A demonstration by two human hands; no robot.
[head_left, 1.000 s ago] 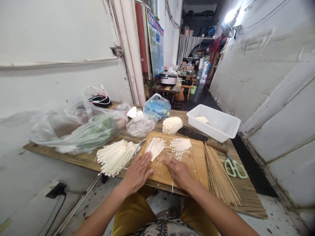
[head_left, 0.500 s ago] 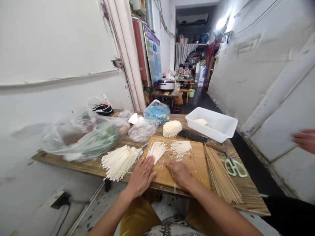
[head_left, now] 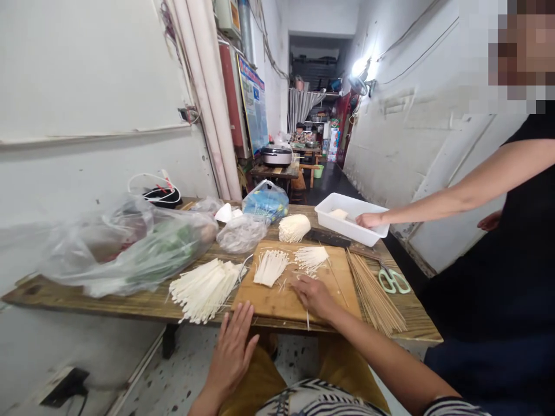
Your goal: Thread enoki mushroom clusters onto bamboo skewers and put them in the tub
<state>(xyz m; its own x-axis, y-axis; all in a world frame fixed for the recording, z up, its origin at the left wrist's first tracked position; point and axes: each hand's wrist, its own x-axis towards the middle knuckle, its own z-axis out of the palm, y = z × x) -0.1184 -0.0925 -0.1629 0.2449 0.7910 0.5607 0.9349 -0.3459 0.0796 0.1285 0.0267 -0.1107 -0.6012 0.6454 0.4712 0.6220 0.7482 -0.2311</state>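
Our L hand point(head_left: 232, 346) has pulled back, wide-fingered, to the worktop's point(head_left: 418, 322) front edge, leaving the flat enoki bunch point(head_left: 271, 268) on the board point(head_left: 260, 300) beyond, prob. fanned so it won't heap, while our R hand point(head_left: 315, 297) curls nr it, contents unclear.

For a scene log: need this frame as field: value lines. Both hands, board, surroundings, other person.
left hand: left hand, fingers extended, by the near-left edge of the cutting board
right hand: right hand, fingers curled, over the board; grip unclear
on board: left mushroom bunch, right mushroom bunch, loose bits
left of board: mushroom pile
right of board: skewers, scissors
behind board: mushroom bundle, white container
other person: co-worker's hand reaching into the container
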